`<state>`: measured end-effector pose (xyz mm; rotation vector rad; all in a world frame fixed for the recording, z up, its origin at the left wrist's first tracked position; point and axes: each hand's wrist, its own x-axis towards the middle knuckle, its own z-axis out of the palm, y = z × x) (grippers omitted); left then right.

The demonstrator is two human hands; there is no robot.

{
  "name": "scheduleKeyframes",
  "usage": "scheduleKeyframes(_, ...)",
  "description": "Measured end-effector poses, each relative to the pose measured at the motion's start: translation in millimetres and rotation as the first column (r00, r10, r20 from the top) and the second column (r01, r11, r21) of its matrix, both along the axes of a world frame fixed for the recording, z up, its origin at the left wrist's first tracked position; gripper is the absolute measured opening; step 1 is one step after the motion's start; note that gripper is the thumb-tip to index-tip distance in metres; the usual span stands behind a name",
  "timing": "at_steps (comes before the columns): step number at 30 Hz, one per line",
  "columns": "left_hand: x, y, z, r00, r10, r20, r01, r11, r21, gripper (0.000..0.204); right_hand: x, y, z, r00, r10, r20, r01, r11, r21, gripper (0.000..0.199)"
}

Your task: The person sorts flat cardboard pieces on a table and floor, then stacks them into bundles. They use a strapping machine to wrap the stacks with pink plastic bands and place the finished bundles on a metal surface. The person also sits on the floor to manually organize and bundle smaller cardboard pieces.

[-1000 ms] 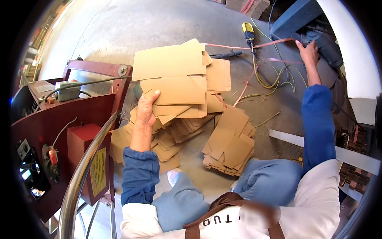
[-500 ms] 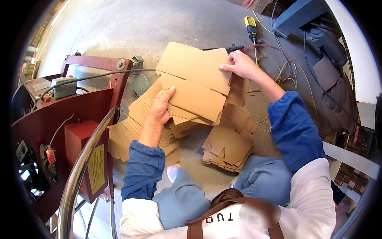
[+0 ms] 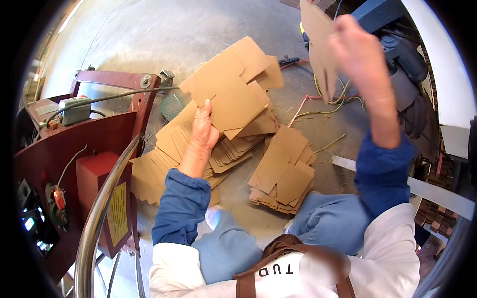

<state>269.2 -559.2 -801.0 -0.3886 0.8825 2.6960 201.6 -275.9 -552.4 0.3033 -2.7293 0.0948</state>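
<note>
My left hand [image 3: 203, 130] grips a few flat cardboard box blanks [image 3: 226, 84] by their near left edge, thumb on top. Raised at the upper right, my right hand [image 3: 354, 52] is smeared by motion, but a single cardboard blank [image 3: 318, 44] hangs from it, seen nearly edge-on. Beneath my left hand, a fanned pile of cardboard blanks [image 3: 169, 151] spreads over the floor. A smaller stack of blanks [image 3: 283, 171] lies in front of my knees, to the right of that pile.
On the left stands a dark red machine [image 3: 99, 126] with a curved metal tube [image 3: 102, 208] and a grey switch box [image 3: 74, 110]. A blue machine frame [image 3: 380, 17] with a motor [image 3: 413, 62] is at the far right. Thin cables [image 3: 343, 102] and scraps lie on the floor.
My right hand has lifted up and to the right, carrying one blank away from the held bunch. My left hand keeps the remaining blanks, now turned to a steeper slant.
</note>
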Motion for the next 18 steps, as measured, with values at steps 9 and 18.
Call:
scheduleKeyframes(9, 18.3, 0.4, -5.6, 0.998, -0.037, 0.046, 0.032, 0.993, 0.11, 0.039, -8.0, -48.2, -121.9, 0.941, 0.316, 0.12, -0.28, 0.928, -0.247, 0.068)
scheduleKeyframes(18, 23.1, 10.9, 18.3, 0.982, -0.172, 0.077, 0.167, 0.984, 0.068, 0.07, 7.8, 61.7, -179.9, 0.752, 0.301, 0.586, 0.467, 0.383, -0.797, 0.067)
